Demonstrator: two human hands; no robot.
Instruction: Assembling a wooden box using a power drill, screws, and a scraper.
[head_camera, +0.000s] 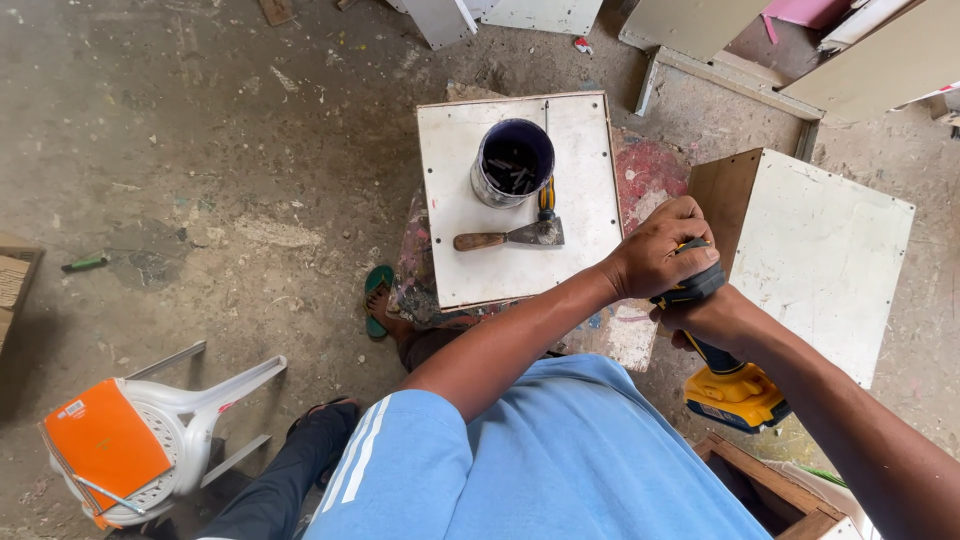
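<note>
Right hand (708, 318) grips yellow-and-black cordless drill (722, 370); left hand (665, 250) clamps over its top, pressing into brown-edged white laminate panel (820, 255) (bit hidden). Keep drill square, pressure steady. Purple screw tin (512, 162) sits nearby on white board (590, 210).

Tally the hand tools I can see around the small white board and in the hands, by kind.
Cordless drill, held by both the left hand and right hand: 1
Putty knife on the white board: 1
Screwdriver beside the can: 1
Total: 3
</note>
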